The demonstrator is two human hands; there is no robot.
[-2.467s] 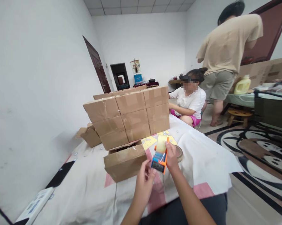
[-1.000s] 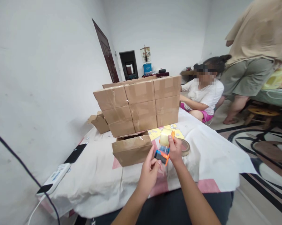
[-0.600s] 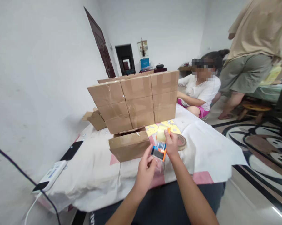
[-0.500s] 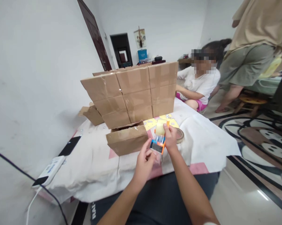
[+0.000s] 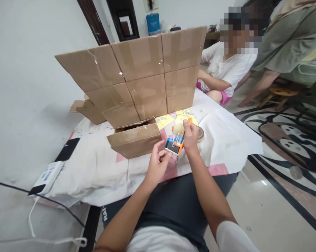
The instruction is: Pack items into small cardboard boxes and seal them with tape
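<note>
My right hand (image 5: 190,137) is closed around the orange side of a tape dispenser (image 5: 181,148), tilted above the table. A wide roll of clear yellowish tape (image 5: 179,123) sits in it, and its blue and black cutting end points toward me. At that end my left hand (image 5: 159,161) has thumb and fingers pinched together on the loose end of the clear tape, which is hard to see. Beyond my left hand stands a small cardboard box (image 5: 137,141), partly open at the top. Behind it rises a large panel of taped cardboard boxes (image 5: 144,75).
A second tape roll (image 5: 200,134) lies behind my right hand. A smaller open carton (image 5: 91,111) is at the left. A power strip (image 5: 48,177) with cables sits on the table's left edge. A seated person (image 5: 222,75) in white is behind the panel; another stands at right.
The view has tilted down and come closer to the cardboard panel. Both hands stay on the dispenser and its tape end, with the left fingers drawn slightly closer together.
</note>
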